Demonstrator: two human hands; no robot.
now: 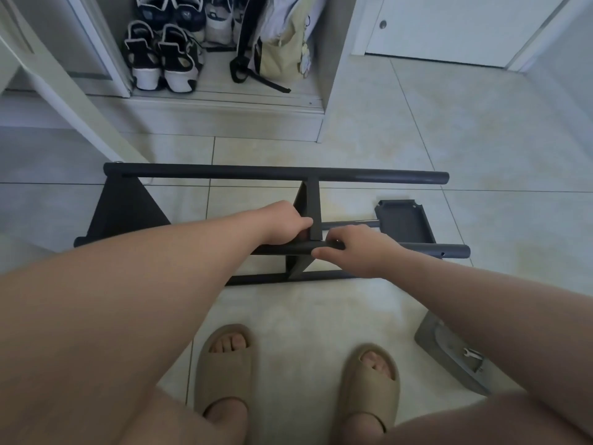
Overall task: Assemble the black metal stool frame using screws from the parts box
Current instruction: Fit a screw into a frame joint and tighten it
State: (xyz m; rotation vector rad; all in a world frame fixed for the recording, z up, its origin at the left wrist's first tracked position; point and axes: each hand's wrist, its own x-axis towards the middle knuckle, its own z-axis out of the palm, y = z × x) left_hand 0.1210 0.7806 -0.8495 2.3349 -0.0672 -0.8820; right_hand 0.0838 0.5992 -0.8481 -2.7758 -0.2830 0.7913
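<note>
Stool frame point(276, 172) slipping is the worry. Low in the picture, toes poke out of two slippers point(224, 364), and the parts box point(449, 358) sits at the lower right. Higher up, the left hand point(287, 224) curls round the middle brace point(313, 200), and the right hand point(356, 248) curls round the near bar point(449, 251). It lies sideways on the floor in the middle. A loose grip could drop it on the toes.

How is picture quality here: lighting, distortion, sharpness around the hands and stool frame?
Head view: dim, flat, bluish light, no hard shadows; wide lens bows tile lines and swells the forearms at the edges; soft overall, so the stool frame shows little detail where the left hand and right hand grip it.
</note>
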